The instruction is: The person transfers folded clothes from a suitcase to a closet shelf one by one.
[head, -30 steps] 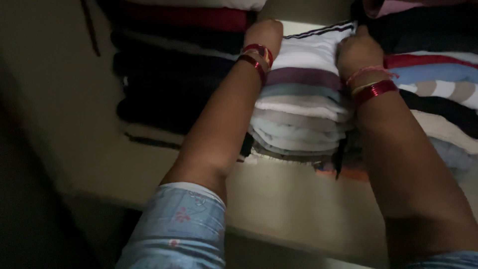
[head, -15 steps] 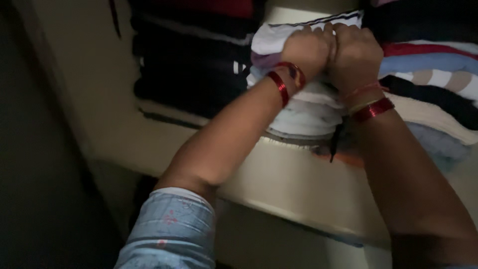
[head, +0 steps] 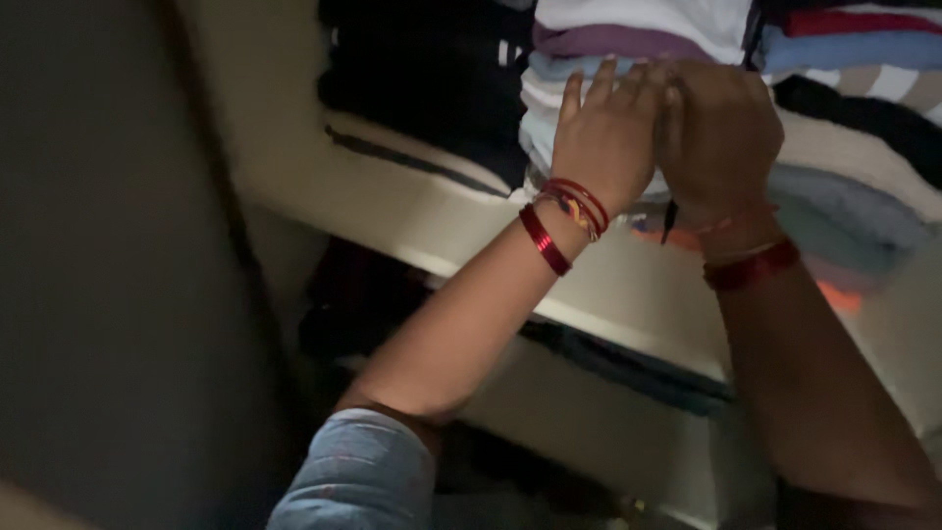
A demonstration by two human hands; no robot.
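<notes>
left hand point(head: 610, 132): I see it flat, fingers spread, grasping nothing, on soft folded clothes stack point(head: 589, 59)
right hand point(head: 721, 132): curled beside it; grasp unclear
shelf point(head: 471, 221): smooth, pale

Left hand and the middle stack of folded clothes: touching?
Touching. The head view shows the left hand laid flat on the front of the middle stack of folded clothes, fingers spread across the folds with no gap.

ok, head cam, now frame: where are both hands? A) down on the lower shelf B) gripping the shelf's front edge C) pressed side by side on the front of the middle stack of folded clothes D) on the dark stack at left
C: the left hand and right hand lie flat, side by side, against the middle stack of folded clothes, above the shelf.
</notes>
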